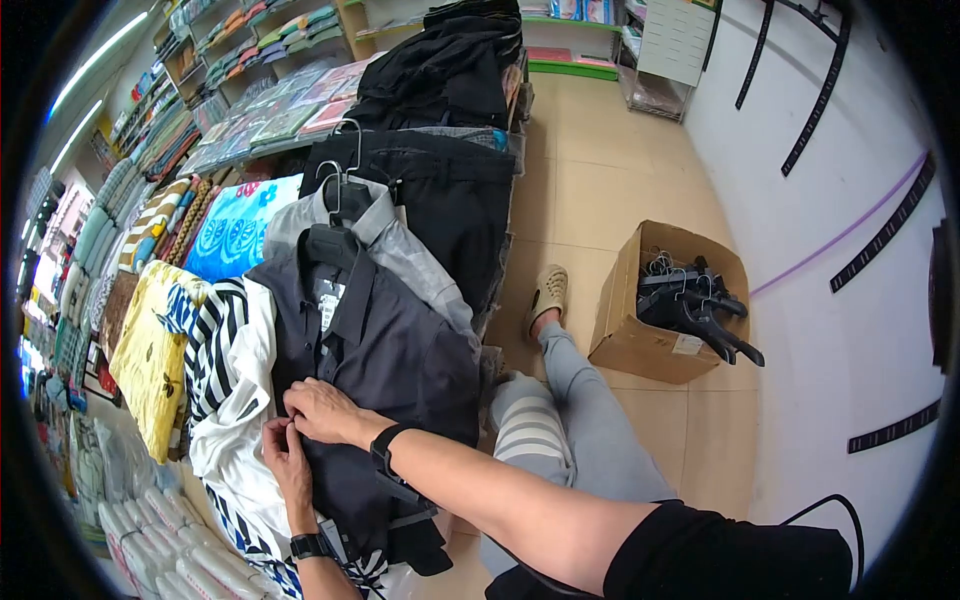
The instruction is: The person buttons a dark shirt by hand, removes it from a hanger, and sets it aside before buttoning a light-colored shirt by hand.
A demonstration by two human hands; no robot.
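A dark grey collared shirt (pixel 400 350) on a black hanger lies spread over the pile, with a white tag inside its collar. Both hands meet at its front placket. My right hand (pixel 322 410) has its fingers bent and pinched on the shirt front. Just below and to the left, my left hand (pixel 287 455) pinches the same edge with thumb and forefinger. Under the dark shirt lies a light grey shirt (pixel 425 270) on a hanger. A white garment (pixel 240 430) and a black-and-white striped one (pixel 210 350) lie to the left.
A cardboard box (pixel 625 335) of black hangers (pixel 690 300) stands on the floor at right, near a white wall (pixel 800 230). Black trousers (pixel 440 190) lie beyond the shirts. Yellow (pixel 150 350) and blue (pixel 240 230) textiles are at left. Filled shelves stand behind.
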